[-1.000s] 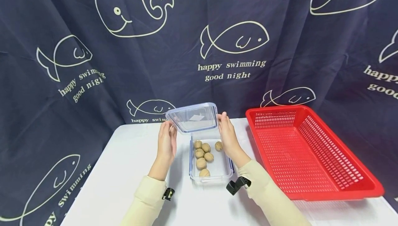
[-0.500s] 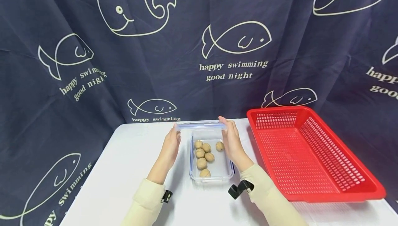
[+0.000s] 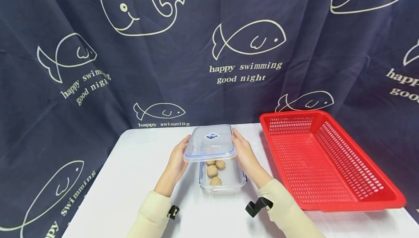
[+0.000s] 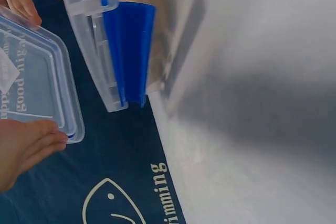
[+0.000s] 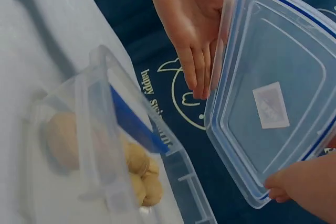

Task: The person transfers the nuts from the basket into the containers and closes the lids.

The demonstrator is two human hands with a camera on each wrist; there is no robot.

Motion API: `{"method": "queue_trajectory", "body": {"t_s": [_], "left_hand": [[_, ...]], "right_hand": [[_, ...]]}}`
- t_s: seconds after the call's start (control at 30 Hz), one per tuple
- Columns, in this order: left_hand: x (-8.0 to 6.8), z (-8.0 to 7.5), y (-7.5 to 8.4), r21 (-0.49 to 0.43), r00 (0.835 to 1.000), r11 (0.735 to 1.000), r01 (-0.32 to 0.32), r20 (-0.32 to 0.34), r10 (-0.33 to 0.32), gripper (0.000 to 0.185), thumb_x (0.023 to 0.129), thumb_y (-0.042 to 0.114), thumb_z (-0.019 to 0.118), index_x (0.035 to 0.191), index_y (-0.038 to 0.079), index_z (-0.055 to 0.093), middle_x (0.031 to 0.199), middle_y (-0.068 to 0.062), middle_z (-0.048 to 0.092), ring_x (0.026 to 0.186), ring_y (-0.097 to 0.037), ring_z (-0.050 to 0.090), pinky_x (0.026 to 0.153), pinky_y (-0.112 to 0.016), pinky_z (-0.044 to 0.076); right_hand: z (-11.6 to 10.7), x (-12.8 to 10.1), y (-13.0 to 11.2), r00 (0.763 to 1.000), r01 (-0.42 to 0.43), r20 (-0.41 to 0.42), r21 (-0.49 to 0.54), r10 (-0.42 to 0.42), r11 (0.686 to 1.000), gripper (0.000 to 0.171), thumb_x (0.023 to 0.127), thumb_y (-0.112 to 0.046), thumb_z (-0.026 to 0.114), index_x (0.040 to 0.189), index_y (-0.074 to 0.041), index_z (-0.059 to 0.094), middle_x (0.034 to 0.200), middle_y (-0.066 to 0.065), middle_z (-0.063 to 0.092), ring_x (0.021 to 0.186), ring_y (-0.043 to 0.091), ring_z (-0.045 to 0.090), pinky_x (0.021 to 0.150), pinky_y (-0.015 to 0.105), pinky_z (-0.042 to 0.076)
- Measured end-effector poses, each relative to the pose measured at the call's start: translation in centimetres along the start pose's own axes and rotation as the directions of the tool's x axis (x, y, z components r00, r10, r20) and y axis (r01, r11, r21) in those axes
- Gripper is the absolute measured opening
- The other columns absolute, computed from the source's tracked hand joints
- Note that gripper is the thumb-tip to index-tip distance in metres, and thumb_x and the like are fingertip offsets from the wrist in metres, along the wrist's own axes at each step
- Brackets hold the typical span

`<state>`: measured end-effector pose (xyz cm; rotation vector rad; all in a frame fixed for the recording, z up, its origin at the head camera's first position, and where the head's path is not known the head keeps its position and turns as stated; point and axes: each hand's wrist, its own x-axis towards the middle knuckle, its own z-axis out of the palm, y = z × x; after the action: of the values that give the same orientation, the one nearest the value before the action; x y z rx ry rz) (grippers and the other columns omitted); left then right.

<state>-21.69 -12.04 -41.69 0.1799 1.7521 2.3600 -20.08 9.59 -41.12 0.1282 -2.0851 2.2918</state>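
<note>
A clear plastic lid (image 3: 211,141) with a blue seal and a small label hangs level over the far half of a clear container (image 3: 226,187). My left hand (image 3: 178,158) grips its left edge, and my right hand (image 3: 243,152) grips its right edge. In the right wrist view the left hand (image 5: 191,19) has its fingers under the lid (image 5: 273,87), and the right hand (image 5: 304,184) holds a near corner. The container holds several walnuts (image 3: 212,171), some hidden by the lid. A blue clasp (image 4: 128,51) hangs open on the container's side.
A large red mesh basket (image 3: 327,158) stands to the right of the container on the white table (image 3: 131,179). A dark blue curtain (image 3: 98,85) with whale and fish prints hangs right behind the table's far edge.
Both hands have turned the lid from upright, through edge-on, to flat with its label up. It has come down and nearer, and now covers the far walnuts.
</note>
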Motion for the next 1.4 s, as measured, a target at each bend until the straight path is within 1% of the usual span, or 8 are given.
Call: {"method": "queue_trajectory", "body": {"t_s": [0.13,0.27,0.37,0.53,0.77,1.07,1.3,1.4], "left_hand": [[0.1,-0.2,-0.8,0.138,0.999,0.99,0.036,-0.02,-0.034,0.06,0.095,0.01,0.032,0.151,-0.005,0.014,0.159,-0.02,0.014,0.146,-0.034,0.01,0.121,-0.045,0.011],[0.1,-0.3,-2.0,0.293,0.999,0.955,0.038,-0.007,-0.038,0.06,0.097,0.011,0.035,0.151,-0.004,0.012,0.157,-0.023,0.013,0.146,-0.035,0.011,0.12,-0.045,0.011],[0.1,-0.3,-2.9,0.356,0.999,0.934,0.037,0.022,-0.048,0.063,0.097,0.01,0.038,0.151,-0.003,0.008,0.157,-0.026,0.012,0.145,-0.036,0.012,0.12,-0.046,0.012],[0.2,-0.1,-4.0,0.383,0.995,0.922,0.06,0.054,-0.087,0.067,0.095,0.005,0.04,0.151,-0.004,0.004,0.156,-0.028,0.009,0.145,-0.038,0.009,0.119,-0.05,0.01],[0.5,0.4,-4.8,0.395,0.991,0.915,0.079,0.065,-0.113,0.069,0.092,0.0,0.04,0.148,-0.011,0.001,0.154,-0.032,0.007,0.144,-0.043,0.008,0.118,-0.052,0.008],[0.7,0.7,-5.3,0.409,0.991,0.905,0.116,0.016,-0.134,0.063,0.096,0.005,0.038,0.149,-0.01,0.007,0.155,-0.03,0.008,0.144,-0.041,0.007,0.119,-0.051,0.006],[0.7,0.1,-5.6,0.408,0.991,0.906,0.109,0.028,-0.132,0.059,0.097,0.001,0.039,0.149,-0.006,0.012,0.154,-0.03,0.013,0.143,-0.042,0.012,0.118,-0.051,0.01],[0.4,-0.3,-5.6,0.367,0.979,0.911,0.187,0.01,-0.205,0.059,0.099,0.009,0.043,0.148,-0.007,0.014,0.151,-0.033,0.02,0.141,-0.045,0.018,0.117,-0.056,0.011]], "right_hand": [[-0.5,-0.4,0.5,0.999,-0.03,0.022,-0.146,0.033,0.989,0.054,0.102,-0.011,0.036,0.15,0.005,0.016,0.158,0.019,0.012,0.146,0.032,0.007,0.121,0.044,0.007],[-0.9,-0.9,1.2,0.998,-0.012,0.057,-0.222,0.025,0.975,0.058,0.101,-0.009,0.04,0.151,0.004,0.013,0.159,0.019,0.006,0.146,0.032,0.004,0.121,0.044,0.005],[-1.1,-1.3,1.6,0.997,0.013,0.077,-0.265,0.008,0.964,0.062,0.1,-0.008,0.043,0.151,0.005,0.01,0.159,0.021,0.002,0.146,0.033,0.001,0.12,0.045,0.003],[-1.3,-1.5,2.2,0.997,0.01,0.078,-0.324,0.016,0.946,0.064,0.101,-0.007,0.044,0.151,0.006,0.007,0.158,0.023,-0.002,0.146,0.035,-0.003,0.12,0.048,0.0],[-1.9,-1.2,3.5,0.997,-0.031,0.059,-0.314,0.052,0.949,0.063,0.1,-0.006,0.042,0.15,0.006,0.006,0.158,0.023,-0.002,0.146,0.036,-0.005,0.12,0.049,-0.002],[-2.5,-1.4,5.1,0.992,-0.108,0.035,-0.29,0.123,0.951,0.061,0.102,-0.01,0.037,0.152,0.002,0.004,0.159,0.021,-0.004,0.145,0.038,-0.005,0.118,0.052,-0.004],[-2.6,-1.2,5.7,0.991,-0.115,0.035,-0.307,0.132,0.945,0.06,0.102,-0.008,0.037,0.153,0.0,0.007,0.159,0.021,0.0,0.145,0.039,-0.002,0.118,0.053,-0.002],[-2.8,-1.2,5.6,0.984,-0.165,0.007,-0.314,0.176,0.935,0.061,0.102,-0.01,0.039,0.152,0.002,0.007,0.157,0.025,0.003,0.144,0.042,0.0,0.119,0.053,0.0]]}}
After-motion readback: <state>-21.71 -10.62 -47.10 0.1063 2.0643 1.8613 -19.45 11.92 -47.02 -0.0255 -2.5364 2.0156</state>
